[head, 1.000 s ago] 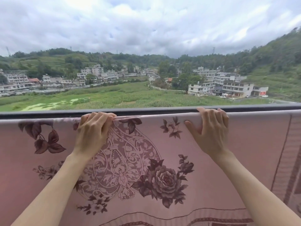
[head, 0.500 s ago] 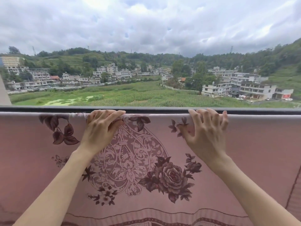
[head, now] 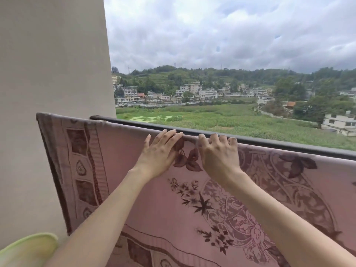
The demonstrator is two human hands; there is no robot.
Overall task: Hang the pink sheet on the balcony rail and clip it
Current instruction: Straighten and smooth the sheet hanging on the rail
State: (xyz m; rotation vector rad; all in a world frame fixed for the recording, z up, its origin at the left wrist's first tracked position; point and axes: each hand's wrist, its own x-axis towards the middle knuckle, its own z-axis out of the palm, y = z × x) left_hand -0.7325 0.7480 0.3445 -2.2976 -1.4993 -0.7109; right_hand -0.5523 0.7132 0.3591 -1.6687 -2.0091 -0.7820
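The pink sheet [head: 123,170], with dark floral patterns and a patterned border, hangs over the dark grey balcony rail [head: 289,143]. Its left edge stands out past the rail's end, against the wall. My left hand [head: 159,151] lies flat on the sheet just under the rail, fingers stretched and slightly apart. Close beside it, my right hand [head: 219,154] has its fingers curled over the sheet's fold on top of the rail; its thumb is hidden. No clip is visible.
A plain beige wall [head: 50,74] fills the left side, right where the rail ends. A pale green rounded object [head: 28,249] sits at the bottom left corner. Beyond the rail lie fields, houses and hills far below.
The view has swung left, bringing the wall and the sheet's left edge into sight. Both hands slid left along the rail and closer together; my left hand flattened out.
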